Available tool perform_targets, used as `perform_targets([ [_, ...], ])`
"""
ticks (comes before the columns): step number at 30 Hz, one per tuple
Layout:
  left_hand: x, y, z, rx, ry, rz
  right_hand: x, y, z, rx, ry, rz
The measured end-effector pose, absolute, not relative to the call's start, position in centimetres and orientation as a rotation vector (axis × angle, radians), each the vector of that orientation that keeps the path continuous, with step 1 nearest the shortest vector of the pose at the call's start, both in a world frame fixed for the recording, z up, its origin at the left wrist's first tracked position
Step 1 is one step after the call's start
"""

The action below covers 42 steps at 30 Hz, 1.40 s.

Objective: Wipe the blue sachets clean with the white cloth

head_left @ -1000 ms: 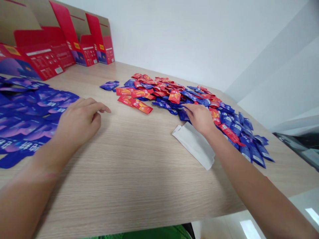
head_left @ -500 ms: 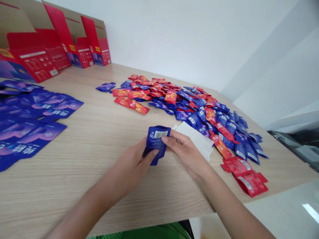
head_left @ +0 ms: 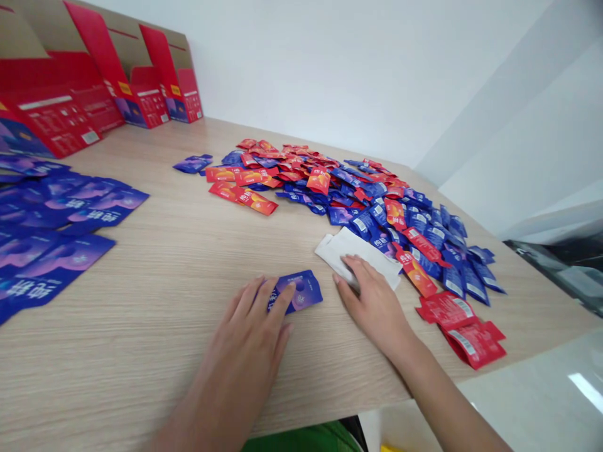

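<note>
Flat on the table lies a blue and purple pouch (head_left: pixel 305 290), its printed front facing up. My left hand (head_left: pixel 252 329) rests over the pouch's left part with fingers stretched out, pressing it rather than gripping. My right hand (head_left: pixel 374 304) has its fingertips on a folded white cloth or tissue (head_left: pixel 342 247); its fingers are extended and its thumb is apart, near the cloth's lower edge. Just beyond the cloth spreads a mixed pile of blue and red pouches (head_left: pixel 372 220).
At the left, blue pouches (head_left: pixel 70 257) lie in overlapping rows. Open red cardboard boxes (head_left: pixel 151 107) stand along the wall behind them. Two red pouches (head_left: pixel 471 336) lie near the table's right edge. Orange-red pouches (head_left: pixel 242 196) sit at the pile's left side.
The blue pouch, held up in both hands before, now lies face up on the table under my left hand. My right hand has let go and moved right onto the white cloth.
</note>
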State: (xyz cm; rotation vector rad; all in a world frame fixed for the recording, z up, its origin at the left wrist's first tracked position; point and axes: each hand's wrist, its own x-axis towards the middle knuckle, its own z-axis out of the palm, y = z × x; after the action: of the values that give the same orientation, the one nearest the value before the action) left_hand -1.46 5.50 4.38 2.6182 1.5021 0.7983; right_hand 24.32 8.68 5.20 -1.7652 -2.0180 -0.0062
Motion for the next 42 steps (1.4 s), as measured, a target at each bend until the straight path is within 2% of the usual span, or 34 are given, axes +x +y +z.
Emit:
perform_targets([
  [11, -2.9, 2.4, 2.7, 2.824, 1.562, 0.824, 24.6, 8.9, 7.4, -1.890, -1.911, -0.076],
  [15, -1.9, 2.3, 2.3, 2.891, 1.585, 0.829, 20.7, 7.9, 8.7, -1.667, -1.848, 0.123],
  [19, -1.4, 2.2, 2.8, 3.010, 1.656, 0.735, 15.8, 7.0, 7.4, -1.322, -2.179, 0.309],
  [23, -1.4, 1.8, 3.0, 3.088, 1.655, 0.569, 15.4, 7.2, 5.4, -1.318, -2.425, 0.266],
  [28, -1.6, 1.7, 2.1, 3.031, 1.716, 0.783, 20.0, 7.5, 5.2, -1.502, -2.317, 0.189],
  [33, -0.7, 1.4, 2.4, 2.961, 1.820, 0.841, 22.6, 6.2, 5.4, -1.667, -2.066, 0.182],
  [37, 0.4, 1.3, 2.6, 2.988, 1.799, 0.900, 19.7, 5.2, 6.0, -1.613, -1.925, 0.194],
  [42, 0.0, 1.4, 1.8, 3.062, 1.632, 0.880, 15.1, 4.7, 6.4, -1.384, -2.249, 0.316],
])
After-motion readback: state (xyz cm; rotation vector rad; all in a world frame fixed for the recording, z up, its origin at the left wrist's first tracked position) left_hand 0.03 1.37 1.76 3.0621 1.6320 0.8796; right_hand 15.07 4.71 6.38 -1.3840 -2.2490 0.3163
